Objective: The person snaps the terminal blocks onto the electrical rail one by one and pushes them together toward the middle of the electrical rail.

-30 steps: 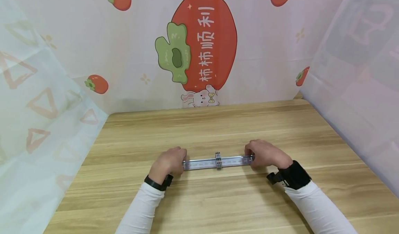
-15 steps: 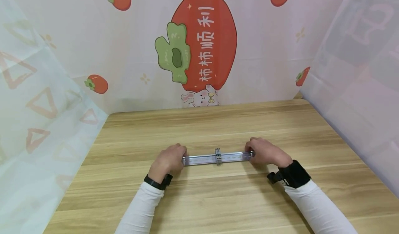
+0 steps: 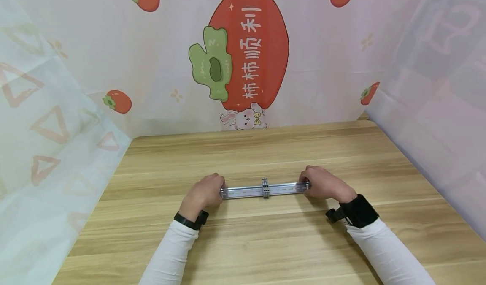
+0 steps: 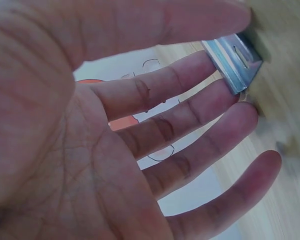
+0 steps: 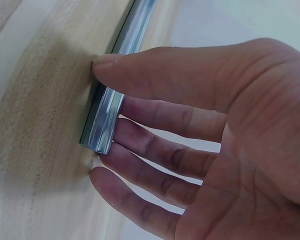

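Note:
A slotted metal DIN rail [image 3: 244,192] lies crosswise in the middle of the head view. A narrow group of grey terminal blocks [image 3: 265,188] sits across it near its midpoint. My left hand [image 3: 203,194] pinches the rail's left end; in the left wrist view, the thumb and fingertips meet the rail end [image 4: 233,64], with the little finger apart from it. At the opposite end, my right hand [image 3: 325,183] grips the rail. The right wrist view has the thumb over one edge of the rail [image 5: 106,120] and fingers along the other.
The wood-grain table [image 3: 247,242] stretches under both hands. A white printed curtain [image 3: 171,65] rises behind its far edge, and more sheeting hangs along the left [image 3: 49,150] and right [image 3: 436,107] sides. Black bands circle both wrists.
Both hands have shifted the rail a short way farther from the body, with a slight drift left at its left end. The grip at each end stays the same.

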`<state>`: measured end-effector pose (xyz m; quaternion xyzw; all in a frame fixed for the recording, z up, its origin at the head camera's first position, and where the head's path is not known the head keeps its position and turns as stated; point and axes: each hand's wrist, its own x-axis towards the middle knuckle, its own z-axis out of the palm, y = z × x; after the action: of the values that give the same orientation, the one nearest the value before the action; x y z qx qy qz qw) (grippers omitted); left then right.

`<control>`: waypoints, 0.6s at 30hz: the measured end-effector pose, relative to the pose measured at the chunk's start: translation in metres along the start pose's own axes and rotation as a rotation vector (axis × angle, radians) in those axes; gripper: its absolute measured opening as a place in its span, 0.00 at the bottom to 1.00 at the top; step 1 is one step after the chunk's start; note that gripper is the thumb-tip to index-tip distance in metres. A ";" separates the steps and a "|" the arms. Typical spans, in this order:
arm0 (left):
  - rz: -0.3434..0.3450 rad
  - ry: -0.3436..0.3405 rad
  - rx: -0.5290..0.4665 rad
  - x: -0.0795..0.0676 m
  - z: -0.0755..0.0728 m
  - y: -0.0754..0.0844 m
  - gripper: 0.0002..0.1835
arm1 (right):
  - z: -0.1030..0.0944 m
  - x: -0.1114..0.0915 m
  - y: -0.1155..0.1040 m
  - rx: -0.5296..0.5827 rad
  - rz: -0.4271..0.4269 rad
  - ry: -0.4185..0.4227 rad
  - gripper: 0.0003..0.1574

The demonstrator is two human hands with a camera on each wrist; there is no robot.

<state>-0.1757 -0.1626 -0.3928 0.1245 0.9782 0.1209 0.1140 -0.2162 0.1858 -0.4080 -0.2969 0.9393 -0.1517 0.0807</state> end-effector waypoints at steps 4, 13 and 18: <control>-0.004 -0.008 -0.011 -0.001 -0.001 0.000 0.14 | -0.001 -0.001 0.001 -0.001 -0.016 0.003 0.15; -0.018 -0.017 -0.015 -0.001 -0.002 -0.001 0.14 | -0.006 -0.003 0.002 -0.003 0.007 -0.017 0.16; -0.017 -0.016 -0.031 -0.002 -0.002 -0.002 0.14 | -0.006 -0.003 0.004 -0.006 0.010 -0.031 0.17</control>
<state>-0.1751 -0.1652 -0.3916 0.1154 0.9763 0.1340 0.1249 -0.2173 0.1920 -0.4033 -0.2946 0.9400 -0.1437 0.0950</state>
